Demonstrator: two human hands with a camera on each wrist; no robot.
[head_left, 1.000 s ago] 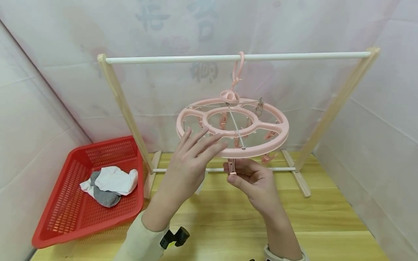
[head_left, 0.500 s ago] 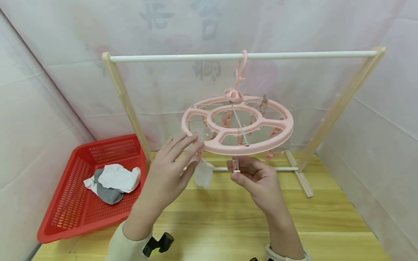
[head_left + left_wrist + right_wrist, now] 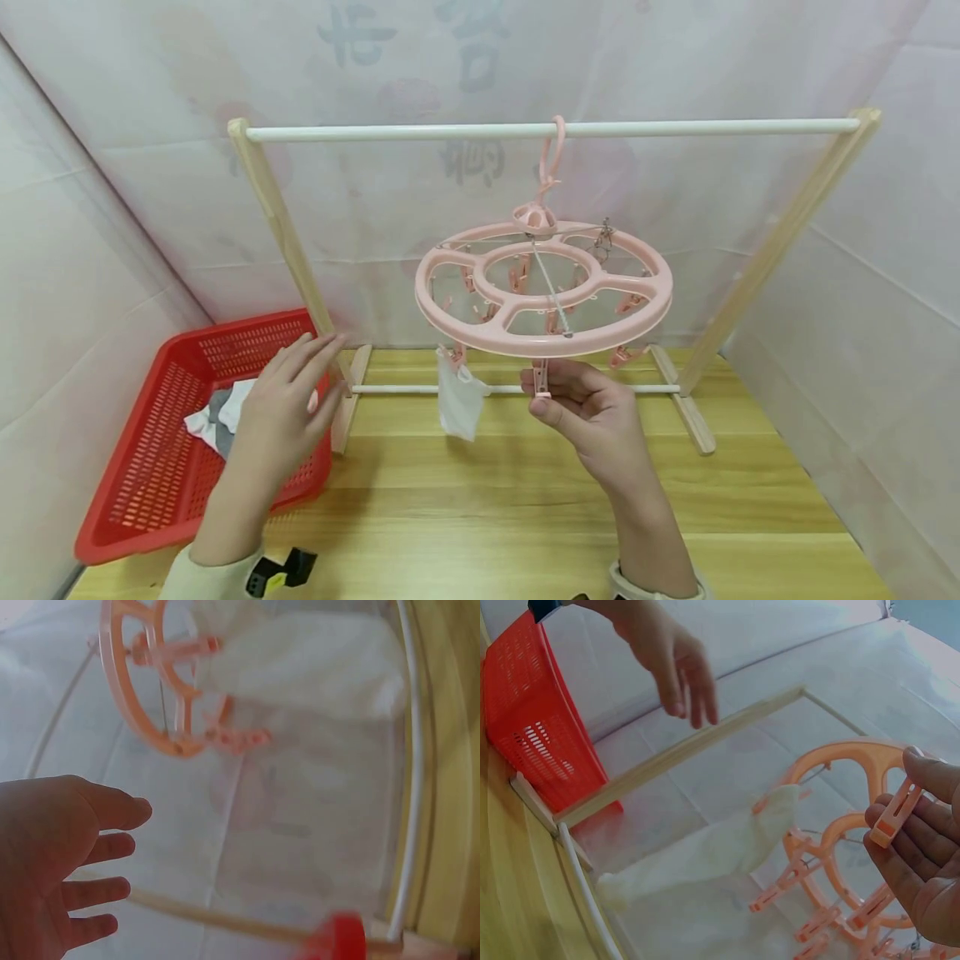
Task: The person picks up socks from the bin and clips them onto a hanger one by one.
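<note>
A round pink drying hanger (image 3: pixel 543 345) hangs by its hook from a white rod. At its front rim my right hand (image 3: pixel 600 421) holds a pink clothes peg (image 3: pixel 542 380) between thumb and fingers; the right wrist view shows the peg (image 3: pixel 897 815) too. One white sock (image 3: pixel 460 404) dangles from another peg at the hanger's left front. My left hand (image 3: pixel 277 408) is in the air over the right side of the red basket (image 3: pixel 131 546), fingers apart and holding nothing. It partly hides the white and grey socks (image 3: pixel 217 414) inside.
The rod (image 3: pixel 390 133) spans two wooden posts (image 3: pixel 787 242) whose feet stand on the wooden table (image 3: pixel 525 517). A lower white bar (image 3: pixel 405 389) joins the posts near the tabletop. More pink pegs (image 3: pixel 628 357) hang around the hanger. Pale cloth walls stand behind and at both sides.
My left hand has moved left and down, away from the hanger to above the basket, uncovering the hanging white sock. My right hand keeps hold of the same peg.
</note>
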